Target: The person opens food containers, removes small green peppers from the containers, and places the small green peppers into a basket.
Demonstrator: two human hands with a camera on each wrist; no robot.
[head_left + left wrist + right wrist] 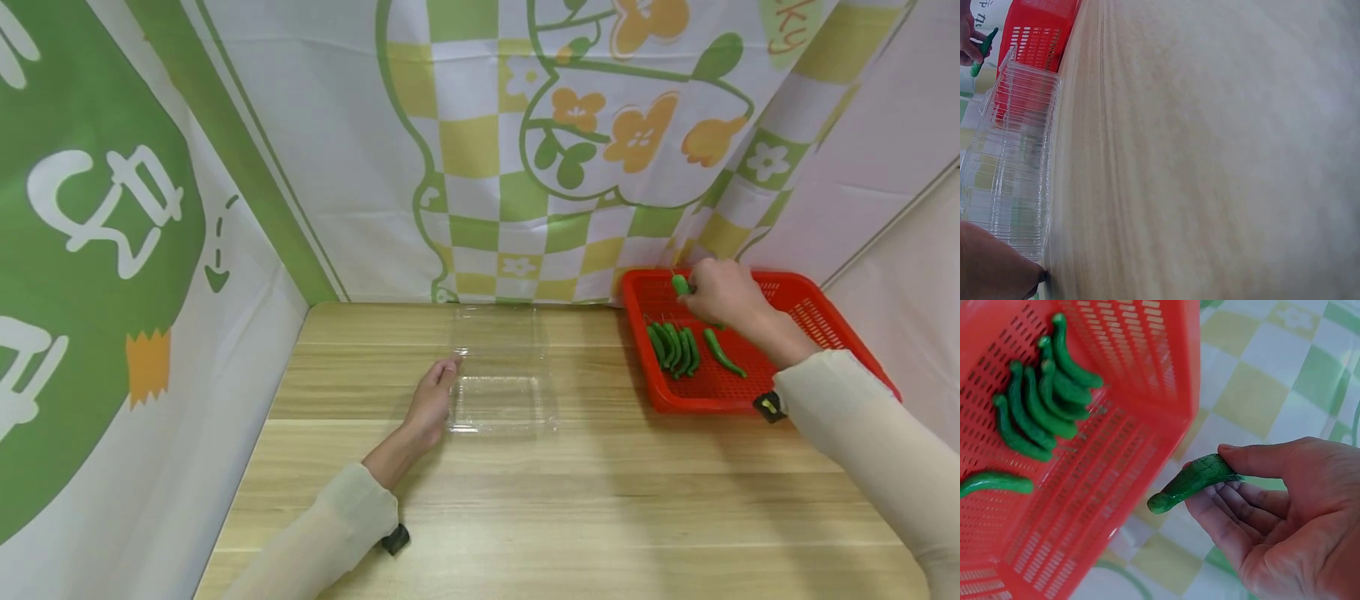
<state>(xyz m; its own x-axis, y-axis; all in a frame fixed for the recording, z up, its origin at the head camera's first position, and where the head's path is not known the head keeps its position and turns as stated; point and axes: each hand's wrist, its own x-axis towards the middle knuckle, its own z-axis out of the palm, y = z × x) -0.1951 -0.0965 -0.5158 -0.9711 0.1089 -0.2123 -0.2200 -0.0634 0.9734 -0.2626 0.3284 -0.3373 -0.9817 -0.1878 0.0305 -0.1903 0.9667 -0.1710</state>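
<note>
My left hand (431, 404) grips the left edge of a clear plastic clamshell box (498, 379), which lies with its lid folded back on the table. In the left wrist view part of that hand (994, 265) shows against the see-through box (1010, 156). Up at the red basket (705, 405), my right hand (723, 292) pinches a green chili pepper (1191, 481) between thumb and fingers. It holds the pepper above the basket's back left area. Several more green peppers (1041, 406) lie side by side in the basket, with one pepper (723, 357) slightly apart.
A wooden table (525, 517) carries the box and, to its right, the slotted basket. Behind them hangs a printed cloth (480, 150) with checks and flowers. A white and green panel (90, 208) stands along the left side.
</note>
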